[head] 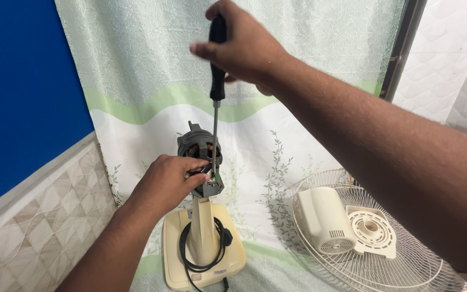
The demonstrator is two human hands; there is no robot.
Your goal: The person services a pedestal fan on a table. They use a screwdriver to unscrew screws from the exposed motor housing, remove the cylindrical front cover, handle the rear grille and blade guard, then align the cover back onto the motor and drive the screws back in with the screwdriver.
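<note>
fingers: your right hand (244, 48) is wrapped around the black handle of the screwdriver (216, 97); your left hand (166, 181) pinches the grey motor (200, 148) at its lower bracket.
hidden: the screwdriver tip is lost among your left fingertips, and the handle's top sits inside your right fist.
tool position: the shaft runs straight down from your right hand to the bracket just beside your left thumb.
stand: the motor sits on a cream fan stand (204, 243) with a black cord (212, 254) looped round it.
right side: a cream motor cover (325, 219) and a vented plate (371, 230) lie in a wire fan guard (406, 270).
behind: a leaf-patterned cloth (152, 75).
</note>
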